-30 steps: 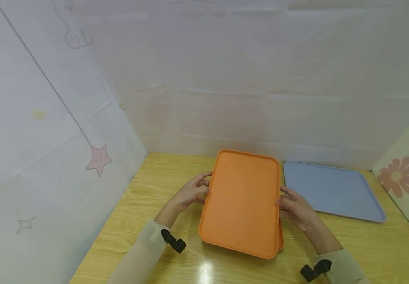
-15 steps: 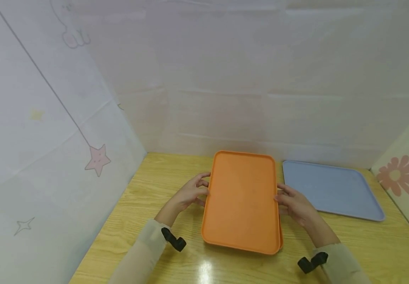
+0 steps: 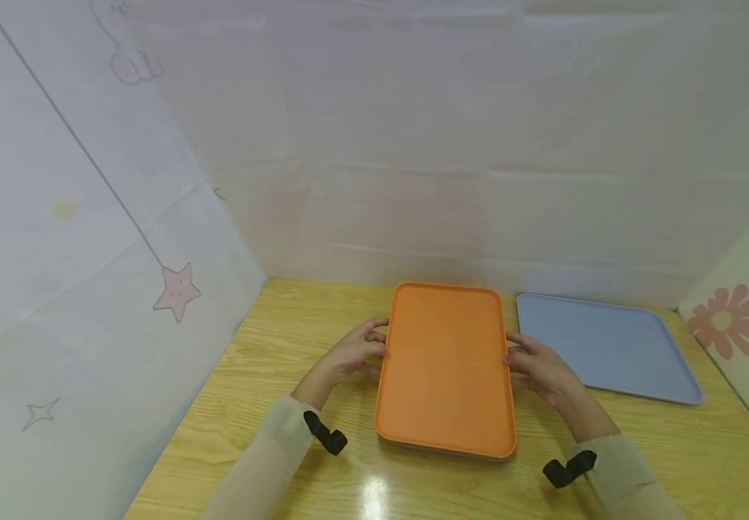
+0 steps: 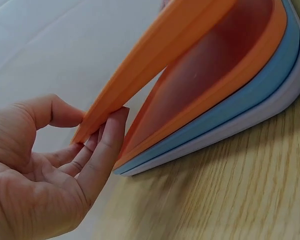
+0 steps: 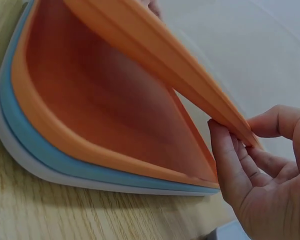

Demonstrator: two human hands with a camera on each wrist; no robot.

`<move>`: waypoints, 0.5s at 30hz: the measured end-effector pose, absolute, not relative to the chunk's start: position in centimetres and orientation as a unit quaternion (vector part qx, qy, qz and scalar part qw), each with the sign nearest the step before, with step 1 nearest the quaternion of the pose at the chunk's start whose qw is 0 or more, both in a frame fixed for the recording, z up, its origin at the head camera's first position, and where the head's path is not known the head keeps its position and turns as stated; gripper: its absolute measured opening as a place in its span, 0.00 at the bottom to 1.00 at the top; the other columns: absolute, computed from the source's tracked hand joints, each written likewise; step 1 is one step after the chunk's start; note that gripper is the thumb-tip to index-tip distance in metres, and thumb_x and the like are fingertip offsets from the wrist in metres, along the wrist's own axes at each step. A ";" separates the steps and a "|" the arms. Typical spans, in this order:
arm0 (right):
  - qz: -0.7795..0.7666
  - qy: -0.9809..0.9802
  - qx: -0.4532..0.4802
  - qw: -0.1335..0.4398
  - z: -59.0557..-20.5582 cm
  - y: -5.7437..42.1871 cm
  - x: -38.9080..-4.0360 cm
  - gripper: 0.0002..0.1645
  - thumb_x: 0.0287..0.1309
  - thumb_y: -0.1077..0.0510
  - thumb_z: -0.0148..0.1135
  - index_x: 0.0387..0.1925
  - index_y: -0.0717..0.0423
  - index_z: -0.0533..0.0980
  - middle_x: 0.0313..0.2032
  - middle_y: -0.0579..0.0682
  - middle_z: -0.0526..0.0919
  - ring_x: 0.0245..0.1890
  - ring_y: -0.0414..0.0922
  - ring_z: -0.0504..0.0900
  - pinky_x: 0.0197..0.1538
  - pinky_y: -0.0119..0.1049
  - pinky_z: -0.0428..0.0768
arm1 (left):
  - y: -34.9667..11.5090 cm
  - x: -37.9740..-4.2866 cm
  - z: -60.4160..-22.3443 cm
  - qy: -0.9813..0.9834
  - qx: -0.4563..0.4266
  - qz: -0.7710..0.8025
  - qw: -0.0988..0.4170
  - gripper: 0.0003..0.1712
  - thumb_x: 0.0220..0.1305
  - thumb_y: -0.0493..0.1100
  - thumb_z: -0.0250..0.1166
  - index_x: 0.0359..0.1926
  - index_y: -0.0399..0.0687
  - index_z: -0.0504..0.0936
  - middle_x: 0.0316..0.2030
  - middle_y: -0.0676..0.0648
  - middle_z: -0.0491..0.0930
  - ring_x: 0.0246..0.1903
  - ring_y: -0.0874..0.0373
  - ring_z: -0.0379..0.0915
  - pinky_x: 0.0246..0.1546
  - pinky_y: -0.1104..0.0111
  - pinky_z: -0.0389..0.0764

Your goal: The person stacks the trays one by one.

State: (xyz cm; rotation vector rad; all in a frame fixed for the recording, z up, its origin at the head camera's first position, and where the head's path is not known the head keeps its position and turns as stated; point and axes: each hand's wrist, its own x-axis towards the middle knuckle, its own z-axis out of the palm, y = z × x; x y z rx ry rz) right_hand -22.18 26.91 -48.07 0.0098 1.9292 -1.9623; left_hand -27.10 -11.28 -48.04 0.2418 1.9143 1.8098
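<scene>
In the head view an orange tray (image 3: 446, 368) is held between both hands, lying over a stack of trays. My left hand (image 3: 351, 354) pinches its left edge between thumb and fingers. On the opposite edge my right hand (image 3: 539, 368) does the same. The left wrist view shows the stack beneath: a second orange tray (image 4: 210, 107), a blue tray (image 4: 240, 105), and a pale lavender tray (image 4: 260, 116) at the bottom on the wood. A wedge of space separates the held tray from the lower orange one near the hands.
A periwinkle-blue tray (image 3: 608, 347) lies flat on the wooden table (image 3: 322, 303) at the back right. A pale cloth wall (image 3: 413, 144) rises right behind the table. Patterned sheets close in the left and right sides.
The held orange tray has come down and turned slightly, so it lines up with the stack and covers the lower orange corner seen before. Both hands keep their grip.
</scene>
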 end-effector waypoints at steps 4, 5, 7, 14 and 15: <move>-0.693 0.695 0.006 0.192 -48.5 27.1 -22.5 0.47 0.72 0.60 0.57 0.81 0.58 0.42 0.53 0.51 0.77 0.47 0.43 0.84 0.51 0.47 0.85 | -10.9 -27.4 -48.4 0.706 0.085 0.657 0.249 0.42 0.64 0.33 0.63 0.77 0.51 0.59 0.56 0.37 0.72 0.46 0.49 0.78 0.33 0.57 0.87; -0.693 0.695 0.008 0.191 -48.6 27.1 -22.6 0.47 0.72 0.60 0.57 0.81 0.58 0.43 0.53 0.52 0.78 0.47 0.43 0.84 0.51 0.48 0.85 | -10.9 -27.5 -48.5 0.707 0.085 0.656 0.251 0.42 0.64 0.33 0.63 0.77 0.51 0.59 0.56 0.37 0.72 0.46 0.49 0.78 0.33 0.57 0.87; -0.689 0.699 0.003 0.193 -48.7 27.3 -22.7 0.47 0.72 0.61 0.56 0.81 0.59 0.42 0.54 0.53 0.78 0.47 0.44 0.84 0.52 0.49 0.85 | -10.7 -27.6 -48.6 0.709 0.085 0.653 0.254 0.42 0.64 0.33 0.63 0.77 0.51 0.59 0.56 0.37 0.72 0.46 0.49 0.78 0.34 0.56 0.87; -0.667 0.720 0.010 0.190 -49.0 27.3 -22.9 0.47 0.71 0.60 0.57 0.80 0.59 0.43 0.56 0.58 0.76 0.48 0.45 0.83 0.50 0.47 0.85 | -10.2 -27.8 -48.8 0.720 0.085 0.639 0.256 0.44 0.63 0.33 0.63 0.77 0.49 0.58 0.56 0.36 0.72 0.44 0.48 0.80 0.35 0.54 0.87; -0.664 0.724 0.012 0.189 -49.1 27.2 -22.9 0.47 0.71 0.60 0.57 0.80 0.59 0.43 0.57 0.58 0.76 0.48 0.45 0.83 0.50 0.46 0.85 | -10.2 -27.9 -48.9 0.723 0.085 0.636 0.256 0.44 0.63 0.33 0.63 0.78 0.49 0.57 0.56 0.36 0.72 0.44 0.48 0.80 0.35 0.55 0.87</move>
